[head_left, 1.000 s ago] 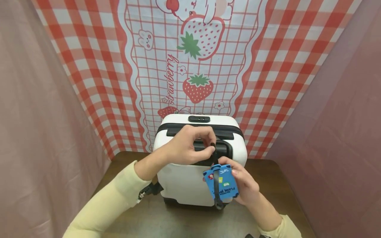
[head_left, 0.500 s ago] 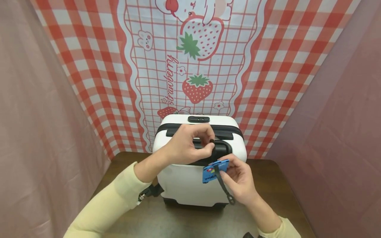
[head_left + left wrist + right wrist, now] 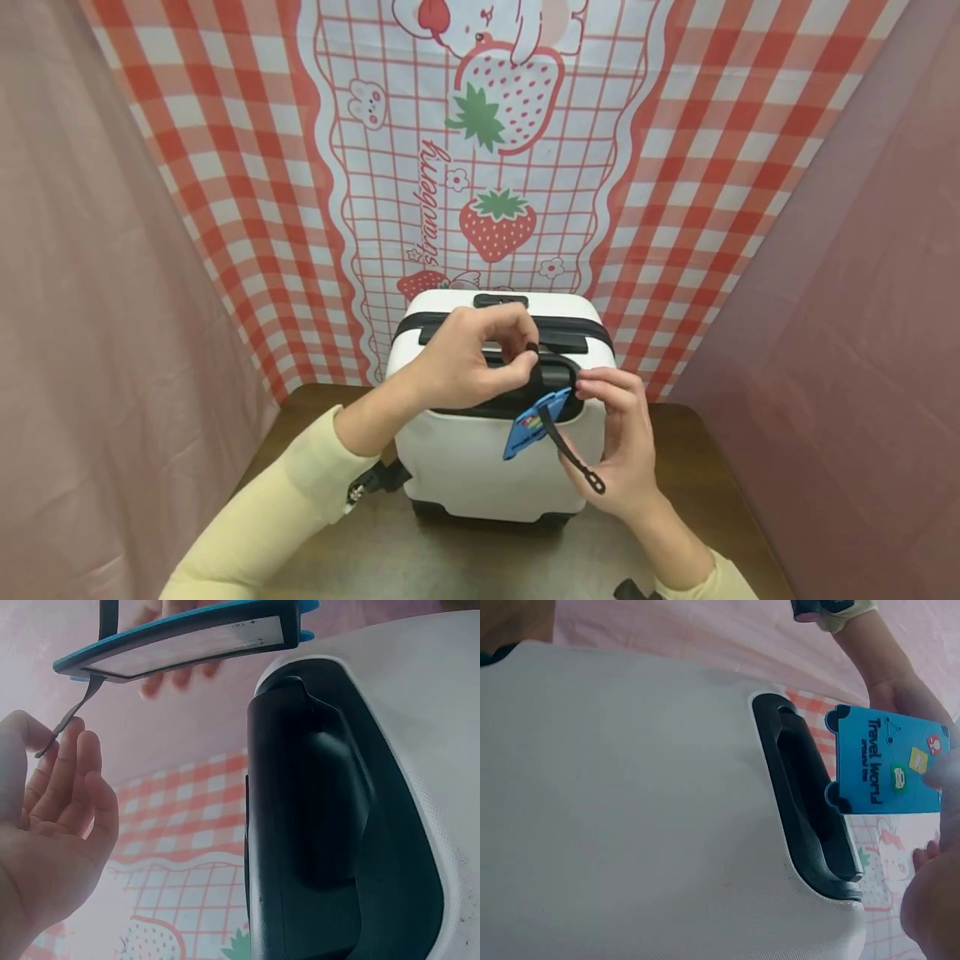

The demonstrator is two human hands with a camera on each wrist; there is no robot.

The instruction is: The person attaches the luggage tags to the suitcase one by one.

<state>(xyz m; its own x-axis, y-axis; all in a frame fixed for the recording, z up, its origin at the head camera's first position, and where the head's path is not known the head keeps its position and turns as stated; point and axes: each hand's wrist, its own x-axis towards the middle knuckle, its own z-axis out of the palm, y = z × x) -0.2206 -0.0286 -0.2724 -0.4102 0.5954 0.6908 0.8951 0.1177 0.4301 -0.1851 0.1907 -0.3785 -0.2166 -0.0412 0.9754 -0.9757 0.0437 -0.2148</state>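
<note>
A blue luggage tag (image 3: 534,425) with "Travel World" lettering on its front hangs tilted before the handle (image 3: 300,825) of a white suitcase (image 3: 495,467). My left hand (image 3: 468,358) pinches one end of its black strap (image 3: 79,709) between thumb and index finger. That strap runs through the tag's slot, and its looped end (image 3: 594,482) dangles over the thumb of my right hand (image 3: 618,442). In the head view the right fingers are spread from the thumb, tips close to the handle's right end. The right thumb overlaps the tag's edge in the right wrist view.
The suitcase stands on a brown table (image 3: 360,550), with a combination lock (image 3: 500,302) on its top. Behind it hangs a red-checked strawberry cloth (image 3: 498,225). Pink curtains (image 3: 105,333) flank both sides.
The tag has turned from facing up to nearly edge-on and shifted up-left. The right hand has risen and its fingers have spread apart. The left hand keeps its pinch, moving slightly up.
</note>
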